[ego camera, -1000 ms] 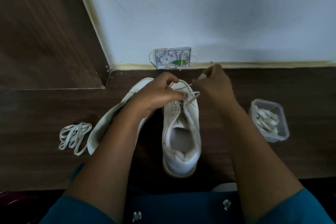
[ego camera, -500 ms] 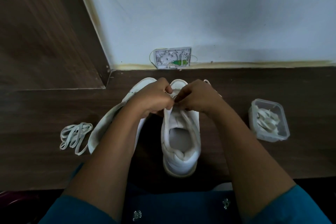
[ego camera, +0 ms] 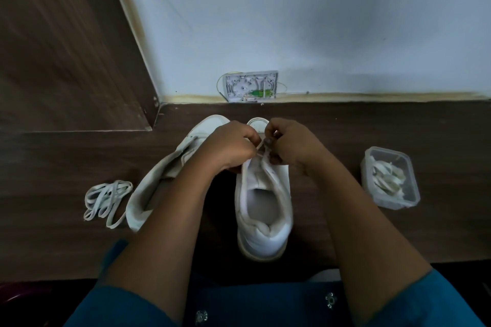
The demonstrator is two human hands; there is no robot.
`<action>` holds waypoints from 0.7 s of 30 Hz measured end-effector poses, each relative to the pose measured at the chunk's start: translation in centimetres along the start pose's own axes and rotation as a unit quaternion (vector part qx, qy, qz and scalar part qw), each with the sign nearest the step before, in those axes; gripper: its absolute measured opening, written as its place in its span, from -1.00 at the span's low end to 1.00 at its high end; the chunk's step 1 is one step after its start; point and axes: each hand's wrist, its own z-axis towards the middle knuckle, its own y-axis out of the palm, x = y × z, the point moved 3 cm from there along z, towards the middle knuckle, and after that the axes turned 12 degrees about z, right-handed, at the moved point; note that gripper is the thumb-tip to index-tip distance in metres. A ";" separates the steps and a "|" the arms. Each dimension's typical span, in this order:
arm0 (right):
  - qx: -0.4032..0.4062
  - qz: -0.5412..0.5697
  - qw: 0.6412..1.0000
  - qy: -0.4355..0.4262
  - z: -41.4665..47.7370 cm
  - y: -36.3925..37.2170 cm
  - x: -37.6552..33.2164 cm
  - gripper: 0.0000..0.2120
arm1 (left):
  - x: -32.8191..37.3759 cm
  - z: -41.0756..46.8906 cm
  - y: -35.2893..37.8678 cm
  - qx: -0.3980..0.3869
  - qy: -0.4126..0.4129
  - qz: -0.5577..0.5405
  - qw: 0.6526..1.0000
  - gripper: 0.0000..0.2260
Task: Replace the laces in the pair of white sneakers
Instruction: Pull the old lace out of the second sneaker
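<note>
2 white low-top sneakers sit on the dark wood-grain surface (ego camera: 345, 233) in front of you. The upright sneaker (ego camera: 265, 210) stands about midway along it, heel toward the near edge and toe toward the wall edge. The tipped sneaker (ego camera: 170, 167) lies on its side just left of it, partly under your left forearm.

Your left hand (ego camera: 228, 146) and right hand (ego camera: 289, 143) are drawn close together over the eyelet rows of the upright sneaker, toward its toe end. Each has its fingers curled and pinches the thin flat white lace (ego camera: 263, 147) that runs between them. Your fingers hide which eyelet it is passing through.

Expect the lace to be light and limp; it probably won't push through a hole on its own. Grip it right at the tip, where it should be stiffest, and keep it taut. The shoe looks light, with a soft upper over a firmer sole, so it may slide on the smooth wood when you pull. Brace it at the eyelet panel or the padded heel collar.

1 loose bundle of flat white laces (ego camera: 106, 199) lies toward the left edge, just beside the tipped sneaker and well apart from both hands. 1 clear rectangular plastic tub (ego camera: 410, 167) holding more white laces stands toward the right edge, near your right forearm without touching it.
</note>
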 end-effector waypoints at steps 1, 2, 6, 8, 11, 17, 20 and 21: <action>0.007 -0.003 1.000 0.003 0.0 0.0 0.0 -0.65 | 0.1 0.1 0.1 0.005 0.002 0.016 1.000 -0.83; 0.014 -0.002 1.000 0.004 0.1 0.1 0.2 -0.66 | 0.1 0.1 0.3 0.014 0.003 0.027 1.000 -0.84; 0.034 0.066 0.997 0.017 0.0 -0.3 -0.1 -0.77 | -0.1 0.4 0.7 0.046 -0.010 -0.058 0.997 -0.94; 0.036 0.108 0.993 0.041 -0.3 -0.8 -0.5 -0.81 | -0.3 0.4 0.9 0.041 -0.037 -0.155 0.986 -0.89; 0.028 0.137 0.988 0.067 -0.3 -1.1 -0.5 -0.87 | -0.5 0.6 1.1 0.042 -0.064 -0.243 0.967 -0.81; 0.014 0.139 0.988 0.069 -1.1 -0.6 -0.8 -0.70 | -0.2 0.7 0.9 0.054 -0.069 -0.276 0.957 -0.74; 0.026 0.116 0.991 0.059 -0.5 -0.2 -0.6 -0.77 | -0.3 0.8 1.0 0.022 -0.077 -0.313 0.946 -0.76; 0.022 0.098 0.993 0.066 -0.3 0.0 -0.6 -0.80 | -0.3 0.7 0.9 0.011 -0.074 -0.308 0.948 -0.76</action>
